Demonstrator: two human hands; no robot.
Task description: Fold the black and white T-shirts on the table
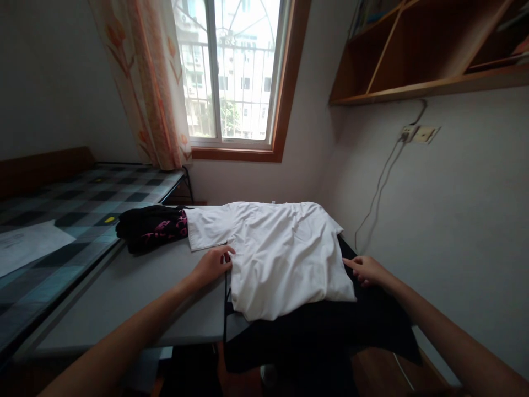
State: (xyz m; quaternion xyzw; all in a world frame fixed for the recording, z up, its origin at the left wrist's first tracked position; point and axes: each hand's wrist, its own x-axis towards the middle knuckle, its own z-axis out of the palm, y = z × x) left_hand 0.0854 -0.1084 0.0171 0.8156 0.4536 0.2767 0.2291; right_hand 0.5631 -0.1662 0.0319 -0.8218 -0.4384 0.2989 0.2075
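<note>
A white shirt [285,259] is spread partly over black cloth [384,317], side edges met by the curled left hand [214,263] and right hand [367,270]; whether it is pinched cannot be told. Rightward, room is bounded by the wall [463,220].

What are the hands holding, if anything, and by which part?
The left hand is at the left edge of the shirt, near the sleeve, the right hand at its right edge; whether either grip is closed on it cannot be told.
</note>
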